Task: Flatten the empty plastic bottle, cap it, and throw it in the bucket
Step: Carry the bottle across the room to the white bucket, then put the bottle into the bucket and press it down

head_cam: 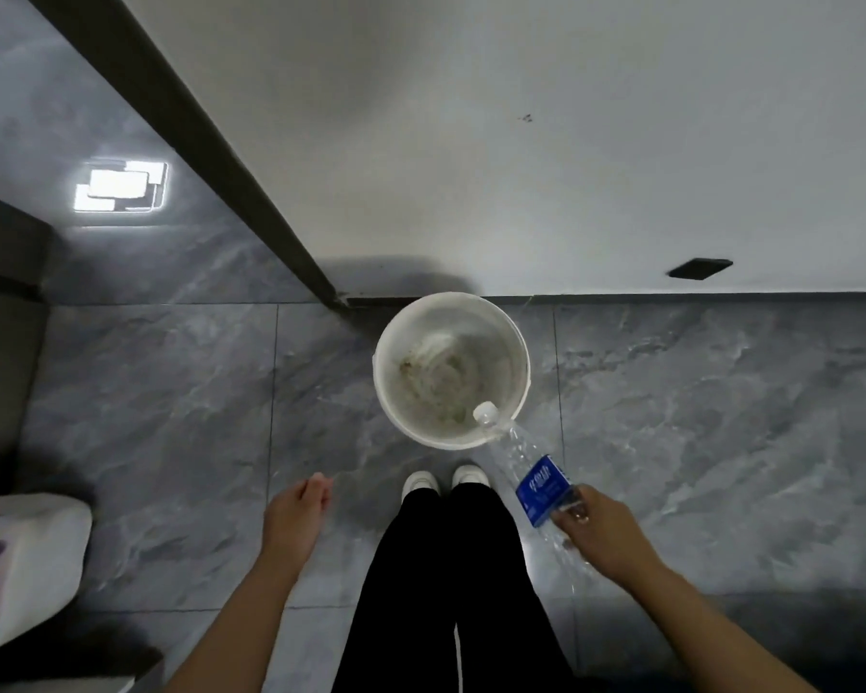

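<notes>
- Right hand [602, 525] closed around the base end of the bottle [531, 467]; fingers wrap the clear plastic just behind the blue label [543, 490].
- Bottle runs forward and to the left of that hand, tilted, neck end farthest from the hand.
- White cap [486, 412] is on the neck; cap end sits over the near right rim of the bucket [518, 352], overlapping the opening in this view. Can't tell whether the bottle touches the rim.
- Bottle body looks crumpled and clear, seemingly empty.
- Bucket is white, round, open, on the floor [171, 392] against the wall [521, 142], ahead and left of the right hand. Inside looks stained; nothing else visible in it.
- Left hand [296, 512] is loosely open, fingers slightly curled, holding nothing, well apart from the bottle, on the far side of the legs [451, 567].
- White shoes [443, 480] stand between the hands, just short of the bucket.
- Floor is grey marbled tile; lamp reflection [121, 187] far forward-left of the left hand.
</notes>
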